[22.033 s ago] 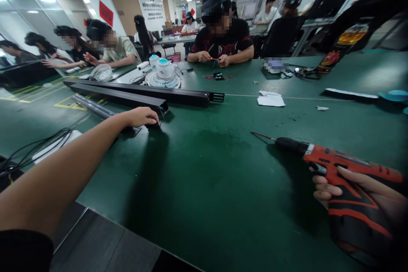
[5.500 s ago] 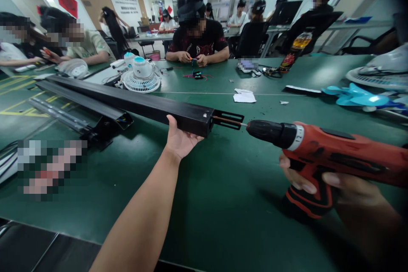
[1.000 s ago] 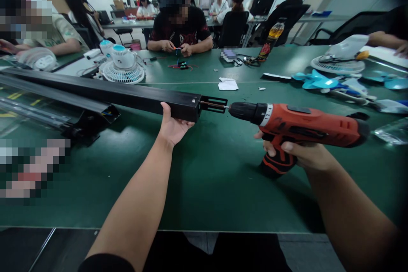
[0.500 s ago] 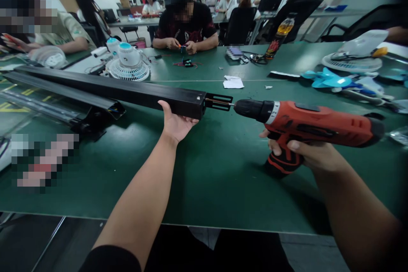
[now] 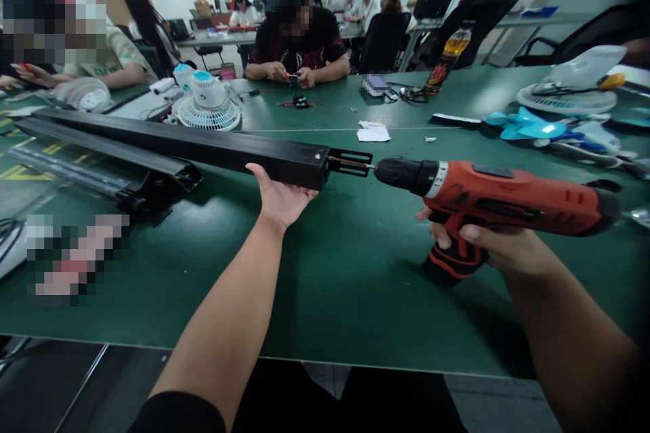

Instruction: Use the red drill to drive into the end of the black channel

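My left hand (image 5: 280,198) cups the near end of a long black metal channel (image 5: 203,145) from below and holds it a little above the green table (image 5: 325,284). My right hand (image 5: 487,243) grips a red and black cordless drill (image 5: 497,199) by its handle. The drill lies level, and its thin bit (image 5: 350,163) runs through the slotted black bracket (image 5: 350,162) at the channel's end into the channel's open mouth.
A second black channel on a bracket (image 5: 147,186) lies to the left. White desk fans (image 5: 206,105), paper scraps (image 5: 373,133), blue fan blades (image 5: 525,128) and a bottle (image 5: 447,61) stand farther back. Other people sit at work across the table.
Compared with 22 seconds ago, my left hand has taken up the channel's end and the drill bit has gone into it. Over the last second almost nothing has moved.
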{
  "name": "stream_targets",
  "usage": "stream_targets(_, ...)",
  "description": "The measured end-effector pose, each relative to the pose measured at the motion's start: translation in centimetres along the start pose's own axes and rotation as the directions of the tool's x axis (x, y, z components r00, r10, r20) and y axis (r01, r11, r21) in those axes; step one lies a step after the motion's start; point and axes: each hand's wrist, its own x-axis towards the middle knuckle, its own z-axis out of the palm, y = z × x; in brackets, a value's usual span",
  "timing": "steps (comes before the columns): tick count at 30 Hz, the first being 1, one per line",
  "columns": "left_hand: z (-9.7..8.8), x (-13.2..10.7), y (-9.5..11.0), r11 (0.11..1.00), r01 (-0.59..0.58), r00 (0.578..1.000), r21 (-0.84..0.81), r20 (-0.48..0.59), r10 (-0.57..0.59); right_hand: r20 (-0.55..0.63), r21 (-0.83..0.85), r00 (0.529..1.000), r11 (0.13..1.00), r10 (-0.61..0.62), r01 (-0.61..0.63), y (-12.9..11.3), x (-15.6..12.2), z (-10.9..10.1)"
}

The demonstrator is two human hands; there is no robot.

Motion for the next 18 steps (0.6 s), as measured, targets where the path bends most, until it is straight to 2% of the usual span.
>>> stream_targets(7, 0.16, -0.08, 0.25, 0.999, 0.035, 0.999, -0.026, 0.017, -0.035, -0.002, 0.018, 1.0, 1.0, 0.004, -0.004, 0.26, -0.11, -0.08)
stream_targets(18, 0.6, -0.15, 0.85, 0.996, 0.076, 0.997, 0.036, 0.008, -0.076, -0.014, 0.005, 1.0, 1.0, -0.002, 0.002, 0.19, -0.16, 0.0)
